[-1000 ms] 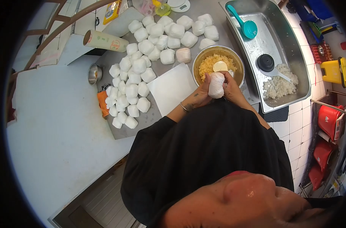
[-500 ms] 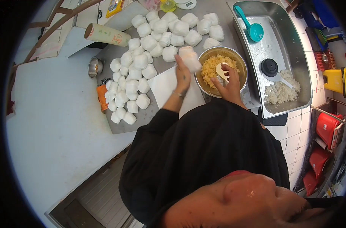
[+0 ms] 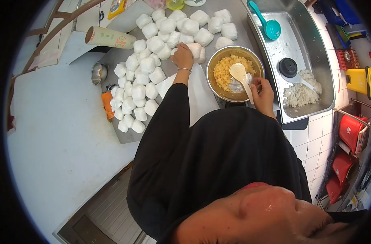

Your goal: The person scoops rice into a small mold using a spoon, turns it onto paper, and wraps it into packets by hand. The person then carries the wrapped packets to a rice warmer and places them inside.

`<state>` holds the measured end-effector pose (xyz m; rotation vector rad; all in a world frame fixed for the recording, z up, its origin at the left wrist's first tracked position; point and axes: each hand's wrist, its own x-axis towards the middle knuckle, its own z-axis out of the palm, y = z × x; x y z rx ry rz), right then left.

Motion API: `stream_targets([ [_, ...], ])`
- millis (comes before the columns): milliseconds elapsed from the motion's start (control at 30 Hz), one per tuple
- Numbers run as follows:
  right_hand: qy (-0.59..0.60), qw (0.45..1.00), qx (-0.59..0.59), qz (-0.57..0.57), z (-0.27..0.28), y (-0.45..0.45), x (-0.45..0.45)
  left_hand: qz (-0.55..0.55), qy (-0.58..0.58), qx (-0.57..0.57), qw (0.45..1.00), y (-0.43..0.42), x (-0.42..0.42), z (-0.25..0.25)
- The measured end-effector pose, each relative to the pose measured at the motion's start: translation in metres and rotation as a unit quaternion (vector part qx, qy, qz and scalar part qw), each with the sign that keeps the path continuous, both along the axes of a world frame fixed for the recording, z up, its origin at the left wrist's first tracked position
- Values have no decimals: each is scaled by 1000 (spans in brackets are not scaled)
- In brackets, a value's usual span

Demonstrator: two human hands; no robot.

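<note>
My left hand (image 3: 183, 57) reaches into the group of white wrapped packets (image 3: 147, 65), its fingers curled downward. Right beside it lies a packet with an orange tint (image 3: 194, 50); whatever is under the fingers is hidden. A steel bowl (image 3: 210, 79) holds yellow rice (image 3: 223, 72). Across it lies a cream rice paddle (image 3: 238, 72), its blade up and its handle pointing toward me. At the bowl's right rim my right hand (image 3: 263, 96) is closed on the paddle handle. A white paper sheet (image 3: 195, 91) lies left of the bowl.
To the right stands a deep steel tray (image 3: 289, 42) with white rice (image 3: 302, 93), a white paddle (image 3: 305, 84) and a teal scoop (image 3: 271, 29). A printed paper roll (image 3: 112, 38), a small steel cup (image 3: 98, 73) and an orange cloth (image 3: 107, 103) are at the left.
My left hand has moved up and left among the packets, and the orange-tinted packet now rests there. My right hand shifted right, and the paddle's handle has swung toward me.
</note>
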<state>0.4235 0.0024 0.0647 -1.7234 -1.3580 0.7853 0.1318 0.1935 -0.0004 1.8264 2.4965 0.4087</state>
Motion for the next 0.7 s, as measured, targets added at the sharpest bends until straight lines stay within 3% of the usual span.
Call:
stream_targets([
  [100, -49, 999, -17, 17, -2, -7, 8, 25, -81, 40, 996, 4, 3, -7],
  [200, -39, 999, -23, 18, -9, -12, 7, 12, -65, 66, 996, 1, 14, -6],
  [400, -60, 998, 13, 26, -3, -11, 5, 39, -88, 10, 995, 0, 15, -4],
  [500, -74, 996, 28, 28, -3, -12, 6, 39, -37, 68, 996, -2, 7, -3],
  [600, -74, 996, 27, 28, -1, -12, 6, 40, -74, 24, 996, -5, 2, 1],
  [700, -80, 996, 6, 26, 9, -16, 6, 23, -108, 53, 992, -16, 3, 3],
])
